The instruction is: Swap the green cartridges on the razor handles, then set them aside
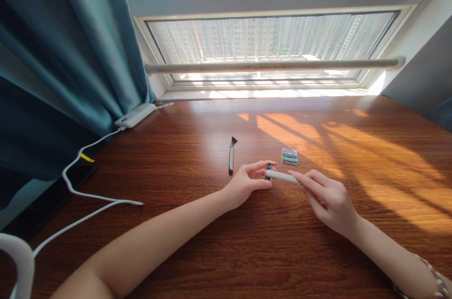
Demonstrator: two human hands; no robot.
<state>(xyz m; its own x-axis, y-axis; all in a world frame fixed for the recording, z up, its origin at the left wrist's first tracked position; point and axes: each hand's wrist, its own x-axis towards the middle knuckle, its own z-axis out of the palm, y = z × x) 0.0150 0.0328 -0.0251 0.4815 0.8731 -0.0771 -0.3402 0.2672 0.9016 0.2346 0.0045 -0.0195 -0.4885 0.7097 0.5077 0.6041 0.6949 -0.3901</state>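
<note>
Between the thumb and fingers of my left hand (pixel 245 183) is a small dark razor cartridge (pixel 269 172), held upright by its ends. My right hand (pixel 330 197) grips a slim white handle (pixel 282 176), pointing left. Its rounded tip meets the cartridge; whether the two are joined I cannot tell. Beyond my left hand lies a grey and black razor handle (pixel 231 157), its dark forked end facing the window. A clear plastic case (pixel 290 156) with green-striped blade cartridges rests on the table just beyond the white handle.
The brown wooden table (pixel 197 252) runs up to a window with a horizontal rail (pixel 275 66). At the back left, a white power bank or adapter (pixel 135 115) trails a white cable (pixel 102 197). A blue curtain (pixel 70 30) hangs on the left. Sunlight falls across the right side.
</note>
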